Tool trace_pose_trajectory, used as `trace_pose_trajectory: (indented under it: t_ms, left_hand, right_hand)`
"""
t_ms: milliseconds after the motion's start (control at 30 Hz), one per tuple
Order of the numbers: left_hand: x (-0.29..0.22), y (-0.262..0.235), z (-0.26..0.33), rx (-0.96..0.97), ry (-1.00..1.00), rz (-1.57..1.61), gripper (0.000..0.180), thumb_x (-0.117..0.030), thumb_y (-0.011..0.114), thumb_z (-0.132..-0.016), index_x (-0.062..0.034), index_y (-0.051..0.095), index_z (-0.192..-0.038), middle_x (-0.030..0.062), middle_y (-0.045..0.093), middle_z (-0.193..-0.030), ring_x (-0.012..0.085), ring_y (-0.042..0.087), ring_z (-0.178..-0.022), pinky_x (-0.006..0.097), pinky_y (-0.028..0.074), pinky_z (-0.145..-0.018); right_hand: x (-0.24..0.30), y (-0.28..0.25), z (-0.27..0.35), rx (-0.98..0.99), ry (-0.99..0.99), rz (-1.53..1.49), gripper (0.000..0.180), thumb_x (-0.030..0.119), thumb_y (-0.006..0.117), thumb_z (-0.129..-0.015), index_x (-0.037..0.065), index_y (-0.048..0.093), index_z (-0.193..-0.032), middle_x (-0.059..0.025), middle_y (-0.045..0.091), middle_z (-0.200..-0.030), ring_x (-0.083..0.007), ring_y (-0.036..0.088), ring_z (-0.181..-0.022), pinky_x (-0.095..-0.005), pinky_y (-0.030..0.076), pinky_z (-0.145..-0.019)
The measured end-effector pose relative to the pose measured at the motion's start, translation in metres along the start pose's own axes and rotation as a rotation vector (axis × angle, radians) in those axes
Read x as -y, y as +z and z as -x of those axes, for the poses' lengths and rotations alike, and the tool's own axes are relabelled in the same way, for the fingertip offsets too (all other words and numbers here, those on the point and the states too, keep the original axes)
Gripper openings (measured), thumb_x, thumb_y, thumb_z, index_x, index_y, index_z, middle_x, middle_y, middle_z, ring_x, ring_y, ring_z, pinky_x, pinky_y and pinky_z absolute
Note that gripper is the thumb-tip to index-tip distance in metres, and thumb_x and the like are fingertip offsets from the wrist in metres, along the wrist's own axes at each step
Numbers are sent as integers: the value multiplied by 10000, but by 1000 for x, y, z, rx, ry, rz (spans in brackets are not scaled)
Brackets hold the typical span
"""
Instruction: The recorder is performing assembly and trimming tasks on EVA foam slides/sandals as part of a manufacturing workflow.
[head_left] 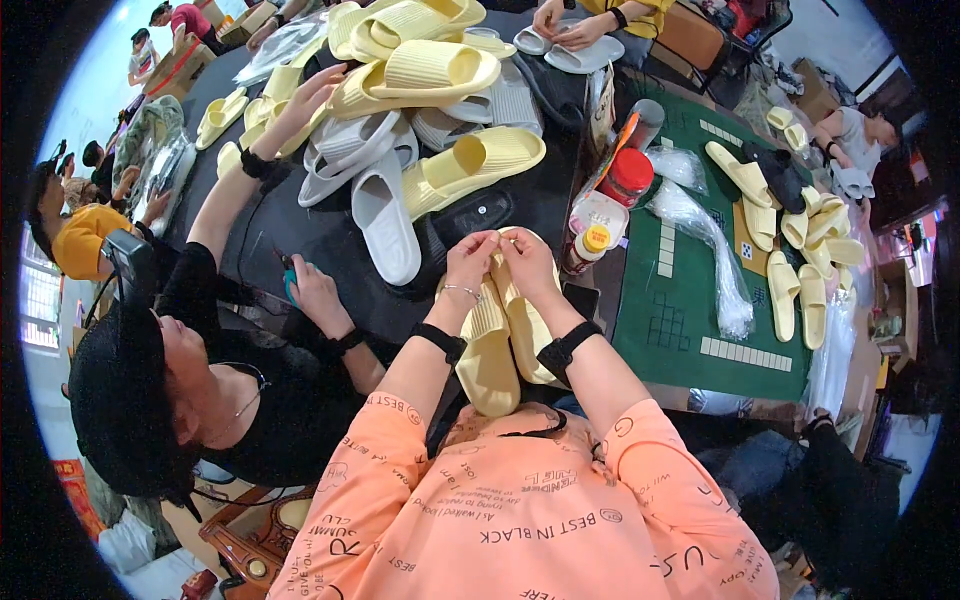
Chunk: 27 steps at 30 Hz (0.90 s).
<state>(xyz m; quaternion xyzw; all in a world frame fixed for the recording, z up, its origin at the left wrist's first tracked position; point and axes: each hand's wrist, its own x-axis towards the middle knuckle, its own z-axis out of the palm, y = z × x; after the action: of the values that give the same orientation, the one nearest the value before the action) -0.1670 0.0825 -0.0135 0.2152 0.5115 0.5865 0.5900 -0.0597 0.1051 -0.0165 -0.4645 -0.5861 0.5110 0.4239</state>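
Yellow slippers [500, 340] gripped between both hands [500, 258].

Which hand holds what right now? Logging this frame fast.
Left hand: closed, pinching the top of the yellow slippers.
Right hand: closed on the same pair.

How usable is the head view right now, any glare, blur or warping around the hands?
Head view: even lighting, both hands, left and right, sharp on the pale yellow foam slippers; mild glare on the clear plastic bags; fisheye bends the green mat edges, and the corners are black.
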Motion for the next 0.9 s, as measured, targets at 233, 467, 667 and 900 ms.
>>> trace_pose_trajectory:
  t_ms: [233, 467, 667, 900]
  left_hand:
    - [-6, 2, 3, -54, -20, -30, 158, -154, 559, -797, -27, 573, -890, -21, 507, -653, 26, 346, -440, 165, 270, -400]
    - [-20, -9, 9, 95, 62, -289, 305, -145, 505, -827, 29, 497, -1078, 94, 556, -991, 121, 548, -789, 213, 429, -665]
    - [-14, -33, 29, 220, 216, -905, 318, -193, 458, -834, 6, 494, -1080, 129, 574, -974, 188, 545, -908, 273, 408, -788]
    - [-64, 13, 78, 239, 423, -774, 175, -85, 475, -820, 24, 559, -929, 89, 580, -836, 131, 555, -751, 240, 434, -694]
  right_hand:
    - [23, -11, 3, -41, -237, 266, 101, 94, 543, -756, 13, 543, -815, -72, 565, -687, -167, 547, -612, -243, 416, -594]
    - [53, -77, 91, 385, 53, 584, 139, 135, 554, -656, 54, 603, -758, -141, 576, -826, -298, 549, -782, -367, 428, -709]
    - [34, -18, 107, 574, -186, 744, 352, 154, 616, -602, 117, 594, -951, -224, 303, -1226, -384, 338, -1020, -426, 337, -835]
    - [88, -60, 132, 503, -318, 767, 298, 148, 611, -606, -40, 530, -822, -251, 356, -1118, -396, 354, -1020, -438, 334, -831]
